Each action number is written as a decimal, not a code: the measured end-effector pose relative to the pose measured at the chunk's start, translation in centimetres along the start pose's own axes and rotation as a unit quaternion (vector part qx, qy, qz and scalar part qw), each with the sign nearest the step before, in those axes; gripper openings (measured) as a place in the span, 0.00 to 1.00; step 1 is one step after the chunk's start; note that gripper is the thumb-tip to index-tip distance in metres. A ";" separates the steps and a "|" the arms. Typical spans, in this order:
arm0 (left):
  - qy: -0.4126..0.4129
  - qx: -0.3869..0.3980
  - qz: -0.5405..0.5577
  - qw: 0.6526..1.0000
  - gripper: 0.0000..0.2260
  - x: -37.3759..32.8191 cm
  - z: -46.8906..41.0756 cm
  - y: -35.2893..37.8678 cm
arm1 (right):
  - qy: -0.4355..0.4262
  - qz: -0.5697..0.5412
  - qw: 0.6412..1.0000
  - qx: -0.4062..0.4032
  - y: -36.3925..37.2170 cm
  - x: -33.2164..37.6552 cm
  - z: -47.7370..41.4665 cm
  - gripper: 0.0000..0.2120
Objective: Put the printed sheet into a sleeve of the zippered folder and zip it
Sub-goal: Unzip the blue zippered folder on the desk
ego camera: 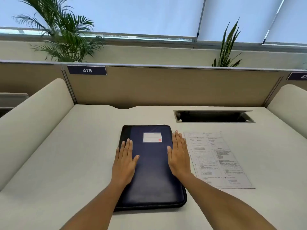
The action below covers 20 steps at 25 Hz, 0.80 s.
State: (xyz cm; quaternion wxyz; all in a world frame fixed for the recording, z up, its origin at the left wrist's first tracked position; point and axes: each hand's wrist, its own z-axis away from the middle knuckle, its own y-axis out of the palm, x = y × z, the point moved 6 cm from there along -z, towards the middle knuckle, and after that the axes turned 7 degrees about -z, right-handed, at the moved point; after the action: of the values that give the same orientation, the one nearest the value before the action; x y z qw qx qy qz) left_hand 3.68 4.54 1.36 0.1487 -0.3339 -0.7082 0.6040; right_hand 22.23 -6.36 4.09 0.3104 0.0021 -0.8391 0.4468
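Observation:
A dark blue zippered folder (152,170) lies closed and flat on the white desk, a white label near its top. My left hand (125,161) rests palm down on its left edge, fingers straight. On the folder's right edge lies my right hand (179,156), also flat, holding nothing. The printed sheet (219,161) sits on the desk just right of the folder, its left edge partly hidden under my right hand and forearm.
The white desk (79,155) has a beige partition at the back and curved white side panels. An open cable tray slot (213,116) is sunk into the desk behind the sheet. Plants stand beyond the partition.

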 end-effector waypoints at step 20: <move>-0.037 0.047 -0.013 0.998 0.32 1.5 1.3 2.6 | 0.047 -0.097 0.994 0.018 4.3 -2.8 -3.9 0.16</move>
State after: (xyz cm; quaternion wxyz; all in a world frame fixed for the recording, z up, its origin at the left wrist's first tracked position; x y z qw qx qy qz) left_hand 2.60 4.64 -1.75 0.1460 -0.2944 -0.6885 0.6465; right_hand 25.34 -1.59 0.99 0.3911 0.0678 -0.8112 0.4293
